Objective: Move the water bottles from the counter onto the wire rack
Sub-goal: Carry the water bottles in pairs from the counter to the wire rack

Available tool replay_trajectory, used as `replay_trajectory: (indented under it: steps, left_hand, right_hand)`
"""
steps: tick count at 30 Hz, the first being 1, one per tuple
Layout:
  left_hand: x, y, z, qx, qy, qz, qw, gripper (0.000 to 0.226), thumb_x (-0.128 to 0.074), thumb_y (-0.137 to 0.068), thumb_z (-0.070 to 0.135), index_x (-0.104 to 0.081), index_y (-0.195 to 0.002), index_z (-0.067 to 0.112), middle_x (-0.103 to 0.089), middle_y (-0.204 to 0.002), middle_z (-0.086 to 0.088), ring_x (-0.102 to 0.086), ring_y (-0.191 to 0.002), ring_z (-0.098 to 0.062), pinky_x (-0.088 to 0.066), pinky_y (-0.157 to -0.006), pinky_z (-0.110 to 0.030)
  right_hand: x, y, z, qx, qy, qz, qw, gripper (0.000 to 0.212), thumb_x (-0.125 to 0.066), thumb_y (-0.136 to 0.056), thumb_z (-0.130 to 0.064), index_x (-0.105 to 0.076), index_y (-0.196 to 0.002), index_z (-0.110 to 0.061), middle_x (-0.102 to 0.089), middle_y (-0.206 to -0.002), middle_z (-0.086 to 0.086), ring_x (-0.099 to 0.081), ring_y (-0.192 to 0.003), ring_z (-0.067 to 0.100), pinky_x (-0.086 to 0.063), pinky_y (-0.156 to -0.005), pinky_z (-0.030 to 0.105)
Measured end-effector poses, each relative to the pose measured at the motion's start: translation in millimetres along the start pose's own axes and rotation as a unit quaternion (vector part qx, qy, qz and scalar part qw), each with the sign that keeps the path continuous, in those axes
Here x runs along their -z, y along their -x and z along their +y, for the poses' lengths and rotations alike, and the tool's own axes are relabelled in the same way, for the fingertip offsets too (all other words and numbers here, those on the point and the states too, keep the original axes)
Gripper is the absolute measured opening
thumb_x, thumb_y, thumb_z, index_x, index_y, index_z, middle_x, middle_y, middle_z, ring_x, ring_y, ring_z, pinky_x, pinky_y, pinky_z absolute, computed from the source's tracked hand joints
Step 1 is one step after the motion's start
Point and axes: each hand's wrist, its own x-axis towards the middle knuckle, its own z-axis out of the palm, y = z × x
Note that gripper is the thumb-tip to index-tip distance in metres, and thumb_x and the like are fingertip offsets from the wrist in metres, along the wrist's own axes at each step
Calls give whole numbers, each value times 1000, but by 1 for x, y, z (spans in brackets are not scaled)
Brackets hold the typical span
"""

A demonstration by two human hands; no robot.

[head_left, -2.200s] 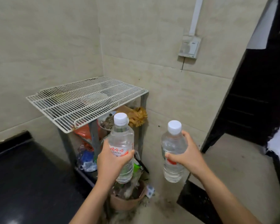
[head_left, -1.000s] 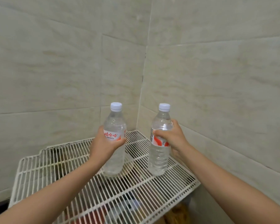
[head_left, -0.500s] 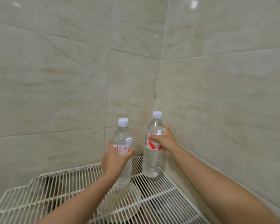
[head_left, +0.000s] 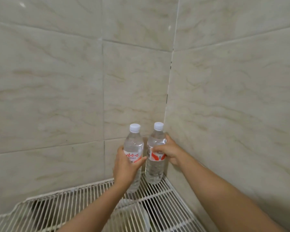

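Two clear water bottles with white caps and red-and-white labels stand upright side by side in the far corner of the white wire rack [head_left: 159,198]. My left hand [head_left: 125,166] is wrapped around the left bottle [head_left: 134,143] at its label. My right hand [head_left: 169,152] grips the right bottle [head_left: 155,171] at its label, close to the right wall. Both bottle bases reach the rack wires; whether they rest fully on them I cannot tell.
Beige tiled walls [head_left: 74,81] meet in a corner directly behind the bottles, leaving little room there. A pale round object [head_left: 132,213] shows dimly under the rack wires. The rack stretches left and toward me.
Both hands have carried the bottles farther into the rack's back corner and lower. The bottles are now closer together, almost touching.
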Motion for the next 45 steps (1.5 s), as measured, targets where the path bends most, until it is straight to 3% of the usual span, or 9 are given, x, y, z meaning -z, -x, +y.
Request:
replay_trajectory:
  steps: [3,7,10,13,18,28,32,37,45]
  left_hand:
    - [5,0,-7,-16,24,-35,999,85,-82,-58,24,-33,-127,19,-54,-116,-4,-54,-107,-23,-49,-92,-47]
    - [15,13,-26,-11,63,-133,989,87,-79,-58,-2,-29,-116,38,-51,-103,15,-54,-100,-12,-46,-78,-17]
    - [16,20,-44,44,57,-187,980,94,-78,-61,2,-26,-134,30,-56,-122,5,-58,-104,-15,-51,-85,-24]
    - [12,19,-45,67,11,-158,985,80,-79,-63,9,-37,-132,14,-58,-126,-7,-60,-107,-21,-49,-88,-27]
    - [-4,21,-45,72,8,-89,993,77,-79,-65,13,-39,-130,16,-56,-129,-5,-56,-114,-22,-46,-90,-30]
    - [-17,22,-37,44,-7,-83,996,67,-79,-66,16,-43,-123,14,-58,-110,1,-54,-90,-13,-44,-75,-25]
    - [-8,32,-37,62,-52,-98,992,72,-78,-69,19,-39,-129,12,-56,-125,-11,-57,-103,-23,-48,-85,-33]
    - [19,48,-37,74,-160,-116,977,92,-73,-74,22,-15,-145,10,-32,-148,-16,-33,-135,-32,-34,-110,-43]
    - [83,80,-40,-10,-324,-157,933,75,-59,-85,27,-16,-145,12,-31,-147,-15,-33,-134,-31,-34,-107,-41]
  right_hand:
    - [4,3,7,15,-12,-14,1000,80,-67,-62,12,-35,-131,-10,-60,-116,13,-58,-107,27,-50,-89,38]
    - [-10,17,42,8,54,23,998,107,-82,-55,0,-21,-141,-20,-53,-130,3,-51,-121,21,-42,-104,39]
    - [-31,21,67,-10,73,108,991,93,-87,-51,-16,-36,-130,-21,-57,-124,0,-53,-120,20,-44,-102,40]
    - [-41,24,74,-14,74,180,981,81,-86,-54,-20,-42,-121,-14,-57,-121,4,-55,-116,23,-46,-98,36]
    - [-37,14,81,-10,81,135,988,74,-84,-58,-18,-44,-121,-18,-61,-118,-1,-58,-111,18,-49,-97,39]
    - [-27,-24,134,-21,158,103,982,105,-85,-29,-45,-42,-124,-30,-63,-114,-4,-62,-107,18,-55,-87,42]
    - [-23,40,98,-39,211,93,972,55,-80,-53,-33,-57,-103,-34,-68,-100,-9,-65,-92,11,-56,-81,34]
    - [-21,88,80,-71,309,71,946,74,-72,-67,-23,-39,-133,-17,-52,-130,10,-50,-120,29,-44,-100,39]
    - [-34,151,66,-72,361,51,928,45,-65,-81,-20,-52,-120,-2,-40,-132,17,-49,-115,30,-43,-97,35]
